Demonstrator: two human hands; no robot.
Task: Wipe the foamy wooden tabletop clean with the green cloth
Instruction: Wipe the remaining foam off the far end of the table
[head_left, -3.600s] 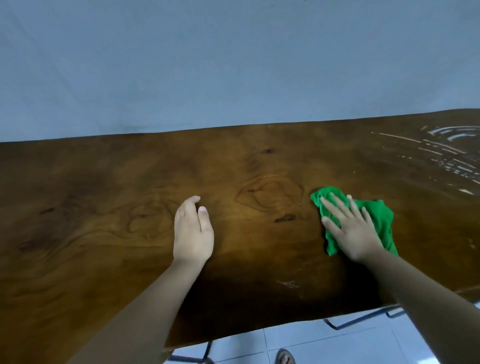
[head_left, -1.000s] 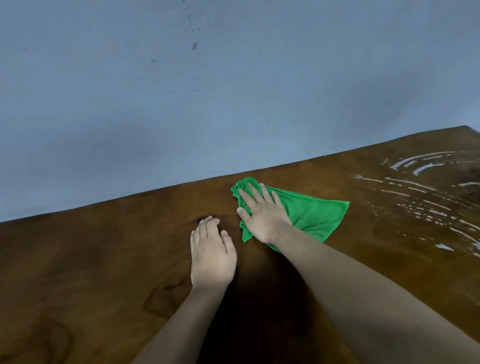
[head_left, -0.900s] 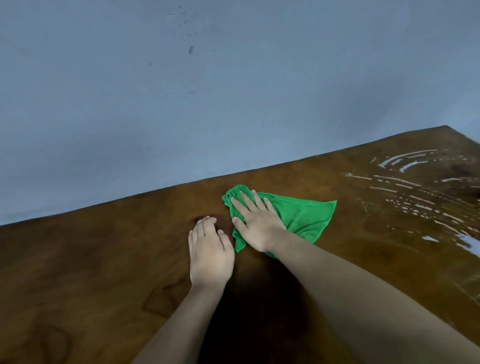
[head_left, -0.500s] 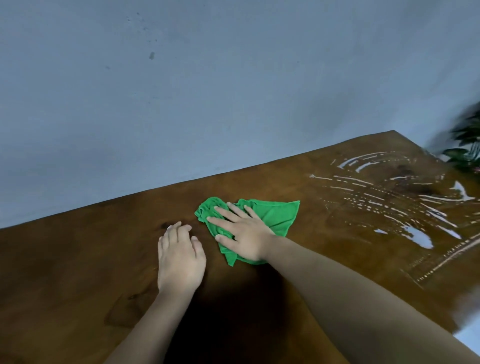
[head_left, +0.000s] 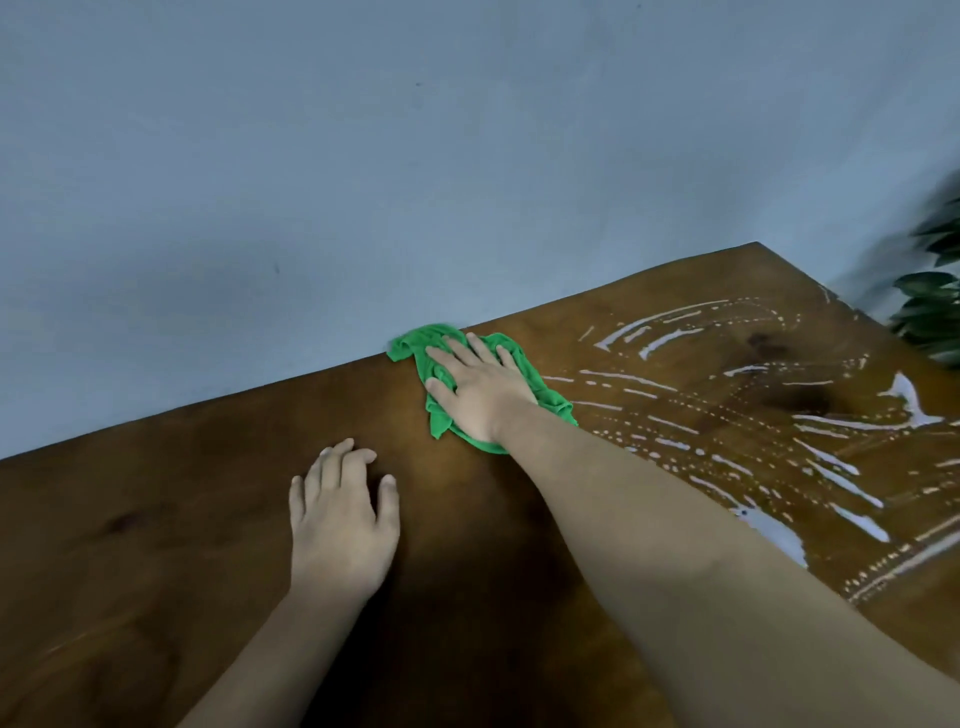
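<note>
The right hand (head_left: 480, 392) lies flat with fingers spread on the green cloth (head_left: 545, 397), pressing it against the wooden tabletop (head_left: 156, 545) at the far edge, where the wood meets the blue-grey wall (head_left: 363, 156). The cloth is bunched, its far tip touching that edge. The left hand (head_left: 340, 525) rests palm down on bare wood nearer the camera, fingers loosely apart, holding nothing, well apart from the cloth. White foam streaks (head_left: 727, 395) cover the tabletop to the right of the cloth, beginning just beside it and running out to the right edge and far right corner. The wood to the left of both hands is dark and bare. Plant leaves (head_left: 930, 306) stand beyond the right edge
</note>
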